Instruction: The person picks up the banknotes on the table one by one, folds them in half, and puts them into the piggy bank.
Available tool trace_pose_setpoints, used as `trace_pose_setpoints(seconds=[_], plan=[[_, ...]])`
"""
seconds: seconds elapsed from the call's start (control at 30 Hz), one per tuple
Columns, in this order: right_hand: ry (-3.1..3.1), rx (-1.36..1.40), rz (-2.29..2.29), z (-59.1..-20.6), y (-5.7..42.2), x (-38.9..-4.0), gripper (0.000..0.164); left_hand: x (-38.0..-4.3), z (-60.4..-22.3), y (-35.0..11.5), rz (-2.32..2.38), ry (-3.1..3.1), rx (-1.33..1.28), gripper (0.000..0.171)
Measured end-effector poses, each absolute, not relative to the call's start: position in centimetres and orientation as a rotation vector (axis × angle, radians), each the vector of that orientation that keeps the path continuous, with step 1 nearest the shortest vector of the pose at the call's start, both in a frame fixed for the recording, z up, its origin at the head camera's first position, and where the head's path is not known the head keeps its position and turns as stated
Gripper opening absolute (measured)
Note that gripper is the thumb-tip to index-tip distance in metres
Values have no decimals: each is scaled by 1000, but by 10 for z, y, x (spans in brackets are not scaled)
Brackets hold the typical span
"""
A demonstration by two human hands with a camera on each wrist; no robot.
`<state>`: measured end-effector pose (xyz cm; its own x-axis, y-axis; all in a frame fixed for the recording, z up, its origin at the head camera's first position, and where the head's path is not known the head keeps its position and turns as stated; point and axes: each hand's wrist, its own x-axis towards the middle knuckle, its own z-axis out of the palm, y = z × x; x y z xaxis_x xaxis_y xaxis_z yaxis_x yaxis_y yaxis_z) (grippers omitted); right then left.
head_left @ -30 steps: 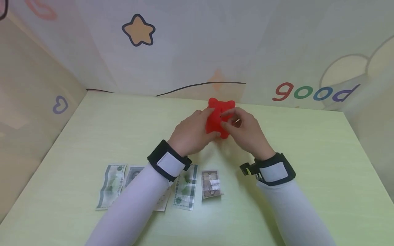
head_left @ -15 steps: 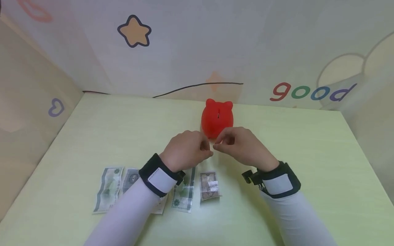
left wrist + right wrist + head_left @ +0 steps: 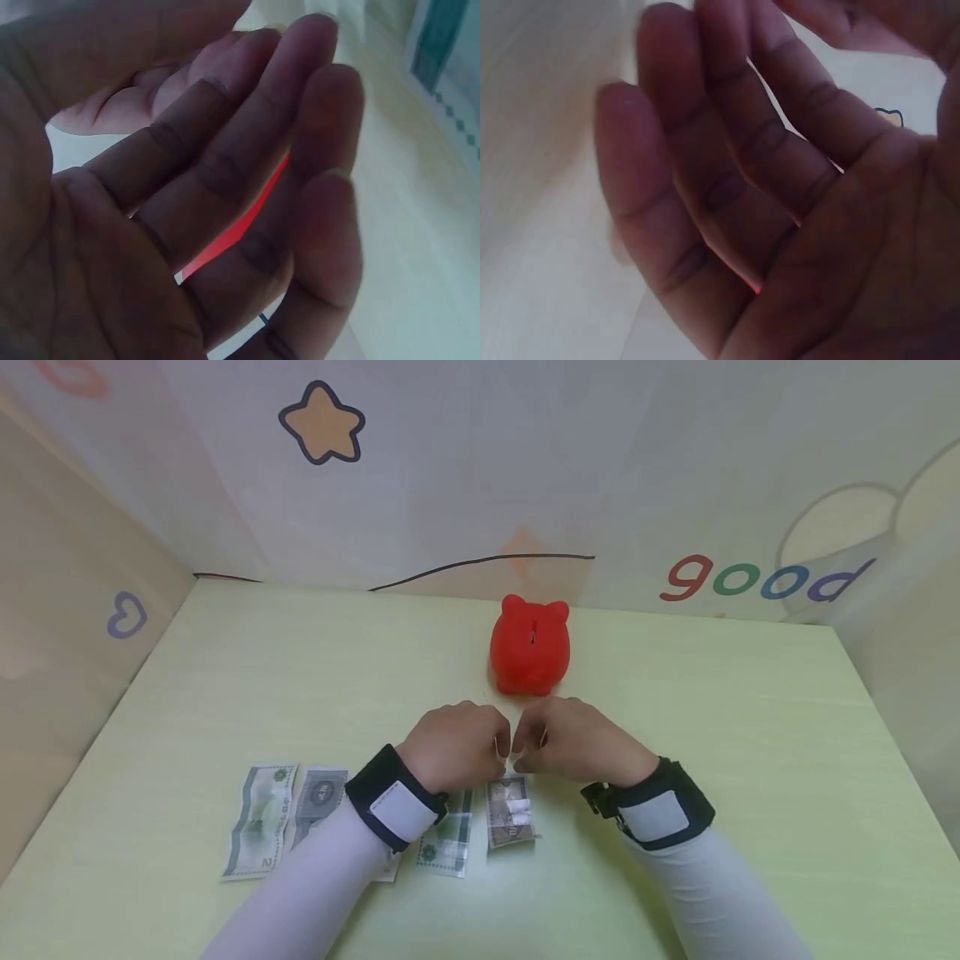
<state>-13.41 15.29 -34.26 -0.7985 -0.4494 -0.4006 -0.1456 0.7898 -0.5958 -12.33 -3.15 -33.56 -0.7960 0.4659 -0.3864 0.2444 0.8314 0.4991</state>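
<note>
A red piggy bank point(image 3: 529, 652) with two ears and a dark slot in its top stands beyond my hands in the head view. My left hand point(image 3: 457, 746) and right hand point(image 3: 581, 742) hover close together in front of it, fingers loosely bent. Their fingertips are right at the far edge of a small brown banknote point(image 3: 510, 822). In the left wrist view, the bent fingers point(image 3: 330, 127) have nothing in the palm, and red shows between them. The right wrist view likewise shows relaxed fingers point(image 3: 634, 161) over a bare palm.
Left of the brown note lie a green banknote point(image 3: 446, 852), partly under the left wrist, a grey-blue banknote point(image 3: 318, 793) and another green banknote point(image 3: 258, 822). The left sleeve covers part of the row. Printed wall panels point(image 3: 465, 460) border the pale table point(image 3: 750, 735).
Both hands have left the piggy bank and come back toward the person, down to the brown banknote. The piggy bank, touched before, now stands free and turned slightly.
</note>
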Motion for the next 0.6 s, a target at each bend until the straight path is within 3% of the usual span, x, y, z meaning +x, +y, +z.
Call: trace_pose_setpoints(seconds=[0.6], plan=[[2433,-350,-604,-356,138,-129,21,-118,-351,-23,512,2529,590,21]])
